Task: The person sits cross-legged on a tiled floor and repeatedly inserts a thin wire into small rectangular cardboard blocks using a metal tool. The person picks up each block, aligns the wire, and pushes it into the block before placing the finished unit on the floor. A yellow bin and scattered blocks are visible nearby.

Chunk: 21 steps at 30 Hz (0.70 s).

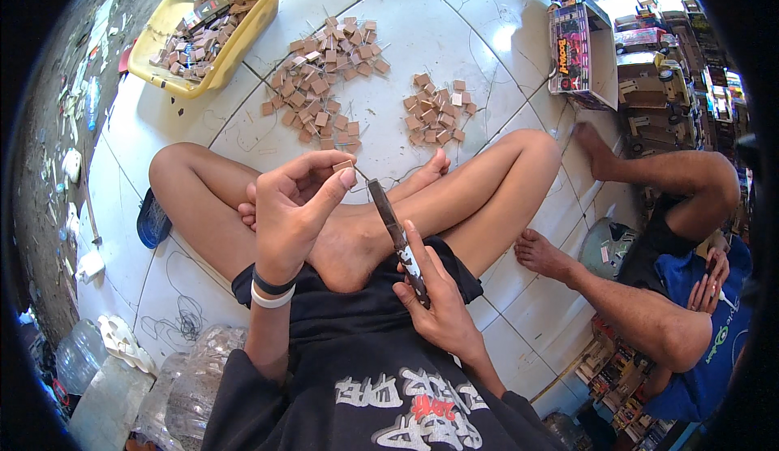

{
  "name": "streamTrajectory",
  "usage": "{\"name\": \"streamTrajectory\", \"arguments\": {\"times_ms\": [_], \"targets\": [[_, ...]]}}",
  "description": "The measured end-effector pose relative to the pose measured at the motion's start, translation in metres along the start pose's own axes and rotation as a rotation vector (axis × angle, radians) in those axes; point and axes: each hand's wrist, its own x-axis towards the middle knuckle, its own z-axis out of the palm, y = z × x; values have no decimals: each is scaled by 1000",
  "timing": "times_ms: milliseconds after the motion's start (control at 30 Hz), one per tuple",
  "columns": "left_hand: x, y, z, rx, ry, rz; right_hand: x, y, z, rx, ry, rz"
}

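Ahead of me on the white tile floor [422, 33] sit two piles of brown blocks: a larger heap [315, 90] with thin rods poking out, and a smaller heap [438, 114] to its right. Beyond the larger one, up on the left, a yellow tub [247, 39] holds more blocks. An open printed box [568, 49] stands farther right, and a person [625, 321] sits at my right side. A tangle of thin strands [185, 319] lies on the tiles to my left. My crossed legs [479, 187] come between my lap and the heaps.

My left hand [288, 199] pinches one small brown block [344, 165] between thumb and forefinger, just above my shins. A thin rod [363, 172] slants from it toward the tip of a slim dark tool [388, 220] — I can't tell whether they touch. My right hand [438, 301] is wrapped around the tool's black-and-white handle, below and right of the block.
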Motion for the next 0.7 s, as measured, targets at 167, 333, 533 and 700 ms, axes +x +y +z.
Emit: {"name": "streamTrajectory", "arguments": {"times_ms": [167, 333, 533, 700], "targets": [[-2, -2, -1, -99, -9, 5, -1, -1, 5, 21, 13, 14], [-6, -2, -1, -73, 25, 22, -4, -4, 14, 101, 42, -25], [-5, -5, -2, -121, -23, -32, -4, -1, 12, 87, 36, -10], [-6, -12, 8, -144, -26, -64, -3, -1, 12, 87, 51, -36]]}}
